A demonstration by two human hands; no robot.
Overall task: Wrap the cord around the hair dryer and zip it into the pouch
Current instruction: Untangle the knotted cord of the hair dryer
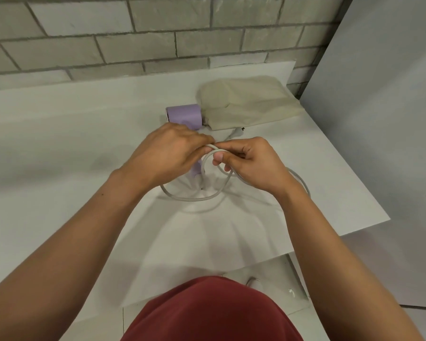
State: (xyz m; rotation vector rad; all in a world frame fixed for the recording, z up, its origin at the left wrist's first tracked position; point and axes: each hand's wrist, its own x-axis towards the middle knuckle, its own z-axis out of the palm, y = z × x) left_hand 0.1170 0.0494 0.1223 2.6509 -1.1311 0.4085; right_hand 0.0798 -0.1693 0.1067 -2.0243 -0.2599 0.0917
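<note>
From my feed, both hands meet over the middle of the white desk. My left hand is curled over the handle of the lilac hair dryer and hides most of it. Only the lower end of the handle shows under the palm, and the barrel pokes out beyond the knuckles. My right hand pinches the grey cord between thumb and fingers, right against the left fingertips, where the cord arches up into a raised loop. From there the cord sags onto the desk in a wide curve in front of the handle, and another stretch swings out behind my right wrist. Its plug lies on the desk just past my right knuckles, close to the near edge of the pouch. The beige pouch lies flat at the far right of the desk, touching or nearly touching the dryer's barrel. I cannot tell whether its zip is open. A grey brick wall runs behind the desk, a pale panel stands at the right, and my red shirt fills the bottom of the view.
</note>
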